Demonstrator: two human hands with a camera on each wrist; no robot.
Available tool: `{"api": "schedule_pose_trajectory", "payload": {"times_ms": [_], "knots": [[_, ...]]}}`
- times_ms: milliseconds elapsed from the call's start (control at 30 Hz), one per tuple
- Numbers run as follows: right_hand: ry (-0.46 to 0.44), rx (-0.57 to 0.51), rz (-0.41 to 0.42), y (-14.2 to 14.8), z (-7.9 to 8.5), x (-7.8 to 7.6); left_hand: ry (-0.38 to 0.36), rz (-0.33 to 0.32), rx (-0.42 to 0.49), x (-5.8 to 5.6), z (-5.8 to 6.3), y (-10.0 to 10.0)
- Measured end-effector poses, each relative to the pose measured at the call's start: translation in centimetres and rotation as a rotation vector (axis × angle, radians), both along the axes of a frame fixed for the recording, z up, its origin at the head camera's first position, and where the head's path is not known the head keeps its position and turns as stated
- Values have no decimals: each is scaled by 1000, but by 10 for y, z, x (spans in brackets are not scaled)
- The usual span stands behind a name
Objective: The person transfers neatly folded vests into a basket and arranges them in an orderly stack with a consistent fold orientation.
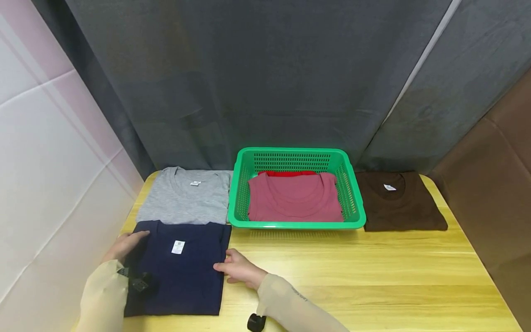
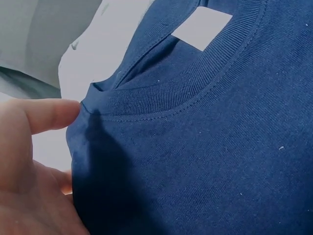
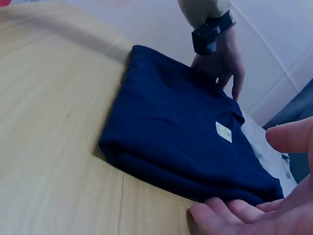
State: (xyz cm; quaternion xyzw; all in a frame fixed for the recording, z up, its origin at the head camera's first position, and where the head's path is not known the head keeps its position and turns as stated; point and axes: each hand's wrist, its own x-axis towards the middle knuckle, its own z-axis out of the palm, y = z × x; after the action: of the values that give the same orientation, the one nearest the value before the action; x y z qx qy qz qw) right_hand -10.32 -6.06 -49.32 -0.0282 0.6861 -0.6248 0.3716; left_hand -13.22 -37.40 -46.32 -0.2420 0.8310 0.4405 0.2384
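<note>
A folded navy T-shirt with a white label inside its neckline lies flat on the near left of the table. At its left edge is my left hand; in the left wrist view the straight thumb meets the shirt's edge beside the ribbed collar. My right hand is at the opposite edge. The right wrist view shows its fingertips against the folded side, low by the tabletop, while the thumb stands apart above the cloth.
Behind the navy shirt lies a folded grey T-shirt. A green plastic basket at the back middle holds a folded pink shirt over a red one. To its right lies a folded brown T-shirt. Walls enclose the table.
</note>
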Motion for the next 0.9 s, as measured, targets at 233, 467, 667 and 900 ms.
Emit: {"api": "schedule_pose_trajectory", "payload": {"times_ms": [233, 467, 667, 900], "knots": [[-4, 9, -20, -2, 0, 1, -14, 5, -19, 0, 0, 1], [-18, 9, -33, -4, 0, 0, -24, 2, -17, -1, -1, -1], [-27, 8, -34, -6, 2, 1, -41, 12, -1, -2, -1, -3], [-38, -5, -53, -8, 5, 2, -50, 17, 5, -1, 1, -3]]}}
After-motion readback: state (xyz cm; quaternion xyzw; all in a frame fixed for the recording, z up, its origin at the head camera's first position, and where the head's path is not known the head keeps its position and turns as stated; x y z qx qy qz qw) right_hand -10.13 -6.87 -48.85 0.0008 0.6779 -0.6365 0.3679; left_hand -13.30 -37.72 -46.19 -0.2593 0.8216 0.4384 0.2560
